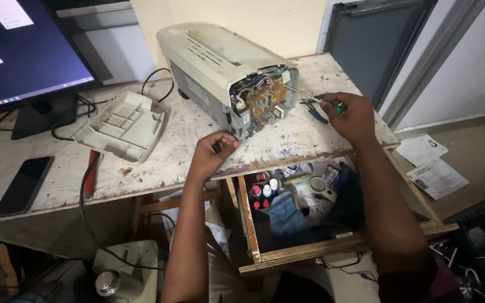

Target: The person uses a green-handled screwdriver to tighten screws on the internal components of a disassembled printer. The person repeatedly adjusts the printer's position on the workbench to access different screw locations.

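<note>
The right hand [353,115] is closed around a green-handled screwdriver [315,100], whose thin shaft runs left into the exposed end of the printer [220,67]. The tip sits at the edge of the brown circuit board [262,100], among its wires and small components. The left hand [211,154] is curled at the printer's lower front corner, steadying the casing against the bench [287,140]; whether it pinches something small there I cannot tell. The printer stands near the back of the bench, side cover off.

This looks like the stage of working a fastener on the open side, with the board partly bared. The next move seems to call for keeping the tip seated and the shaft square while the other hand stops the body from sliding.

Further out, a removed beige plastic tray [120,126] lies to the left, a dark phone [22,185] beyond it, and an open wooden drawer [248,219] of small bottles hangs below.
</note>
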